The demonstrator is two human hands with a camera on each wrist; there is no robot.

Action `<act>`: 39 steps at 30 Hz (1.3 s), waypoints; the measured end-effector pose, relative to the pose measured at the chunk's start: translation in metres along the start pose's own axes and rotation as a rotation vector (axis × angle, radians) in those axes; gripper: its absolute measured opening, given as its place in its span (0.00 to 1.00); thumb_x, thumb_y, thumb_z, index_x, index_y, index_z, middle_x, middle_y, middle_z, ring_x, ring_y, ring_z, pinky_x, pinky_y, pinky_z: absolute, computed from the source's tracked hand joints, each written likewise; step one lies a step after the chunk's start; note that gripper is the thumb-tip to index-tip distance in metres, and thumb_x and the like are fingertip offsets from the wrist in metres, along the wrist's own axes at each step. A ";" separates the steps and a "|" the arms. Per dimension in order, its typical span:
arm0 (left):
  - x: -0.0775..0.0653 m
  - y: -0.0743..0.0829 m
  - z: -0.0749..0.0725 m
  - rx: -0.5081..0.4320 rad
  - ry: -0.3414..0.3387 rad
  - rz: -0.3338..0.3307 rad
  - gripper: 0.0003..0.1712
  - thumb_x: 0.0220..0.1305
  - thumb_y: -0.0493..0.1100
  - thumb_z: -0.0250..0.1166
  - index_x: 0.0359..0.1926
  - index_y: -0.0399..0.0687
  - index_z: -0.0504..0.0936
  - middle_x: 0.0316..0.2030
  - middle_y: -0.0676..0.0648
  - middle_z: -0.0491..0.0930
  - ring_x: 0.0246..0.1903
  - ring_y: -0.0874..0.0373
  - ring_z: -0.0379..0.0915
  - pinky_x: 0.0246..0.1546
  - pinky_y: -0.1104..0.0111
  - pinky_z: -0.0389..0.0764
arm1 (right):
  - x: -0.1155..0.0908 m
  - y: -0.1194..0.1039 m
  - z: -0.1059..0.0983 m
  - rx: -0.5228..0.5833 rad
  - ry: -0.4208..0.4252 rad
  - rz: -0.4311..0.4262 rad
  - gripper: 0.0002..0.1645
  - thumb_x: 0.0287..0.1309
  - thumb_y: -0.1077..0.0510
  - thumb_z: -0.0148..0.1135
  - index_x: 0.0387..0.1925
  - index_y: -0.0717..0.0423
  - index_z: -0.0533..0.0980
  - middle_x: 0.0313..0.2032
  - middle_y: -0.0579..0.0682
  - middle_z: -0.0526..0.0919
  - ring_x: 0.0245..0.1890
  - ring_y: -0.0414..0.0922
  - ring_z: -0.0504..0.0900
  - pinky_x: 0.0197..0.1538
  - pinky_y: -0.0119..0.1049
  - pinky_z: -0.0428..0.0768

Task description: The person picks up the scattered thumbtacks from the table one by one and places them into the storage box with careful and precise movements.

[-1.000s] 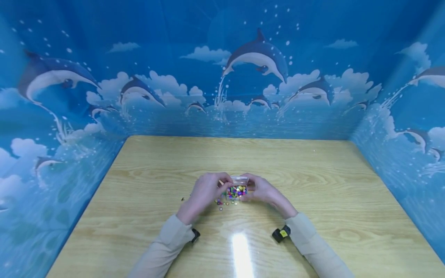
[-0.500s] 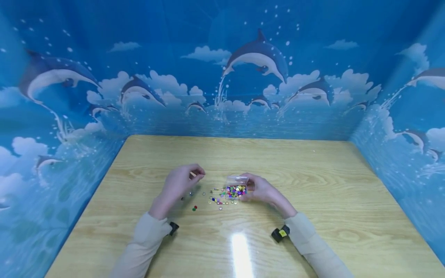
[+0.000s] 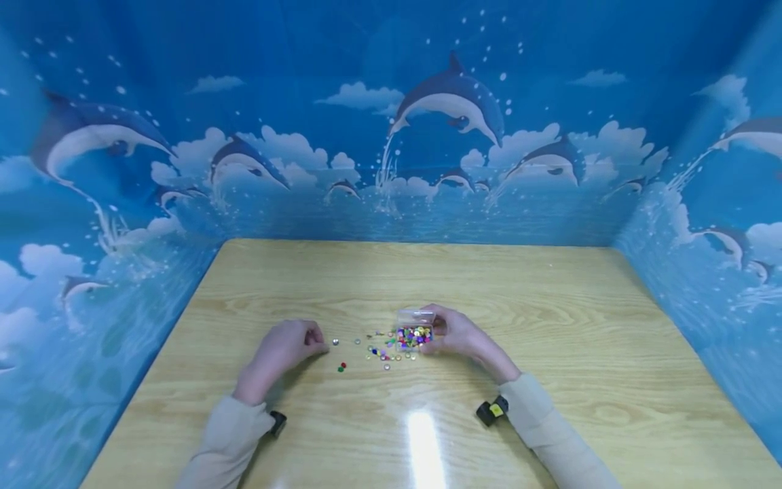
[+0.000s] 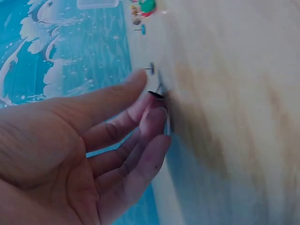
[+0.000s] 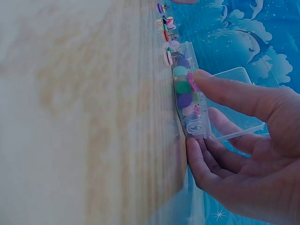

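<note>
Grips a small clear box [image 5: 196, 127] by its right end with the right hand [image 3: 459, 333], on the wood-grain table [image 3: 550, 312] around mid-scene. Rests the thumb along the near side, with other fingers wrapped behind, by the raised clear lid [image 3: 414, 316] at the far side. Inside the box: a pile of colourful tacks [image 3: 413, 336], with green, purple, pink and yellow visible.

Curls the left hand [image 3: 284, 350] loosely, low over the table and well left of the box, with fingers at a dark tack [image 4: 156, 95]. Cannot tell whether pinching that tack or only touching it.

Just right of the left hand: a silvery tack [image 3: 335, 341], then a pale tack [image 3: 357, 341]. Nearer: a red tack [image 3: 343, 365] and a green tack [image 3: 341, 369], close together. Farther right: a loose scatter of tacks [image 3: 375, 351], along the left and near sides of the box.

Wears pale sleeves [image 3: 229, 435] and black devices [image 3: 492, 411] at both wrists. Beyond the far edge, and at left and right: a blue dolphin-print backdrop [image 3: 452, 109].
</note>
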State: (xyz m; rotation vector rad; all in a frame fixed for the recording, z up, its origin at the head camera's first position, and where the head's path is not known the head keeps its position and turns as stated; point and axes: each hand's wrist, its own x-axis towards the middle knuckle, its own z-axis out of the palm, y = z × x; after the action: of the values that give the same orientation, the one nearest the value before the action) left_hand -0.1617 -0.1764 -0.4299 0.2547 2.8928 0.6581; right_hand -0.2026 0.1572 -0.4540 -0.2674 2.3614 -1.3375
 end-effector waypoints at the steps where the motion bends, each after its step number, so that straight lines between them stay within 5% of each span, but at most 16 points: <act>1: 0.000 0.000 0.001 -0.005 0.002 -0.002 0.07 0.61 0.43 0.73 0.30 0.48 0.83 0.25 0.54 0.79 0.26 0.62 0.73 0.31 0.67 0.77 | 0.000 0.000 0.000 0.000 -0.001 -0.003 0.46 0.44 0.63 0.80 0.68 0.54 0.71 0.56 0.55 0.80 0.58 0.56 0.77 0.65 0.56 0.74; 12: 0.003 0.000 0.006 -0.033 0.013 -0.020 0.03 0.62 0.37 0.70 0.31 0.46 0.85 0.26 0.52 0.80 0.28 0.60 0.74 0.33 0.66 0.79 | 0.001 0.002 -0.001 0.003 -0.010 -0.012 0.46 0.45 0.63 0.79 0.67 0.54 0.71 0.56 0.55 0.80 0.57 0.55 0.78 0.65 0.56 0.74; 18: 0.008 0.008 0.009 -0.061 0.087 0.078 0.03 0.62 0.36 0.71 0.33 0.47 0.84 0.28 0.52 0.82 0.29 0.61 0.77 0.34 0.66 0.81 | 0.000 0.002 -0.001 0.007 -0.015 -0.017 0.45 0.45 0.63 0.79 0.66 0.54 0.72 0.56 0.54 0.80 0.57 0.54 0.78 0.65 0.56 0.74; 29: 0.023 0.047 0.013 -0.234 0.119 0.237 0.07 0.59 0.28 0.67 0.37 0.42 0.84 0.33 0.49 0.84 0.34 0.60 0.81 0.39 0.69 0.85 | -0.001 0.000 0.000 -0.011 -0.004 -0.022 0.44 0.44 0.65 0.79 0.65 0.54 0.73 0.56 0.55 0.81 0.57 0.56 0.78 0.65 0.55 0.74; 39: 0.035 0.080 0.024 -0.234 0.122 0.295 0.07 0.60 0.28 0.67 0.37 0.42 0.84 0.34 0.49 0.85 0.34 0.59 0.82 0.37 0.71 0.84 | -0.001 0.001 -0.001 0.019 -0.018 -0.010 0.45 0.45 0.65 0.79 0.67 0.54 0.71 0.59 0.57 0.79 0.61 0.60 0.77 0.66 0.56 0.74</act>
State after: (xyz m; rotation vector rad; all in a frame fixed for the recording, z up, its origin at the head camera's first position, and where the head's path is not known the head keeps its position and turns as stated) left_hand -0.1806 -0.0880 -0.4202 0.6370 2.8802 1.0867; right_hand -0.2019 0.1585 -0.4539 -0.2854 2.3347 -1.3555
